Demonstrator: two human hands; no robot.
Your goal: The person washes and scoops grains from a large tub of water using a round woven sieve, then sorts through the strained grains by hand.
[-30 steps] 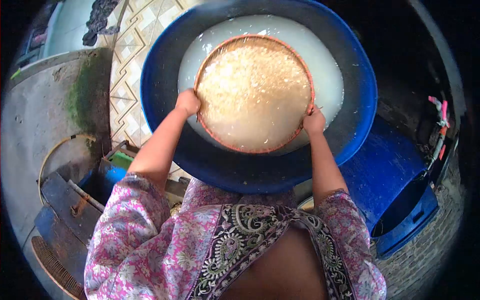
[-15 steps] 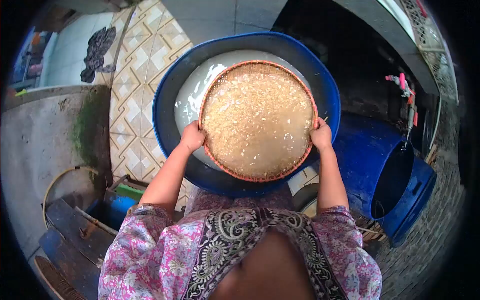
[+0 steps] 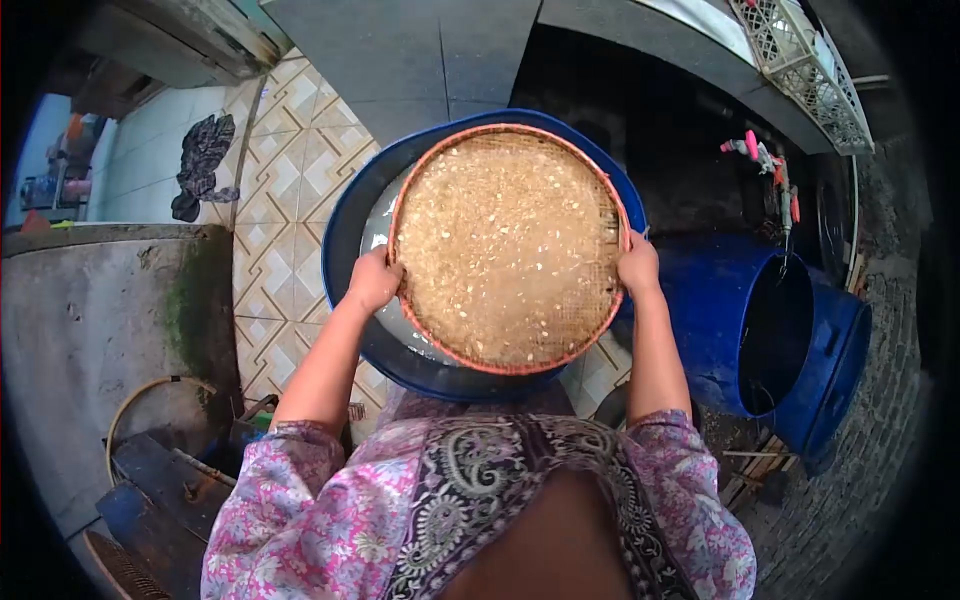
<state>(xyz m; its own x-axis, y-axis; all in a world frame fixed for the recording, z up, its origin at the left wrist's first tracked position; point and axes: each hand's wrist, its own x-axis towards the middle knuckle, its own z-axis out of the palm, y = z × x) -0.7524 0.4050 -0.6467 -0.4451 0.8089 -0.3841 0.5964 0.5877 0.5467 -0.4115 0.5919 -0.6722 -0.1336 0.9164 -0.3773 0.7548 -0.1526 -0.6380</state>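
Note:
A round woven bamboo basket (image 3: 510,370) with an orange-red rim is held level over a blue tub (image 3: 345,235). Pale, wet bean-like pieces (image 3: 480,240) cover most of its floor; bare weave shows along the right side. My left hand (image 3: 375,279) is closed around the left rim. On the opposite side, my right hand (image 3: 639,264) grips the right rim. Cloudy whitish water (image 3: 380,225) shows in the tub left of the basket, which hides most of the tub.
Right of the tub, an open blue barrel (image 3: 690,310) lies on its side, below a pink-handled tap (image 3: 750,147). A low concrete wall (image 3: 100,320) stands at the left beside patterned floor tiles (image 3: 280,185). Dark crumpled cloth (image 3: 205,165) lies at the upper left.
The basket looks larger, nearer to me, and covers more of the tub. More bare weave shows at its right edge. Both hands keep their hold; the view has shifted.

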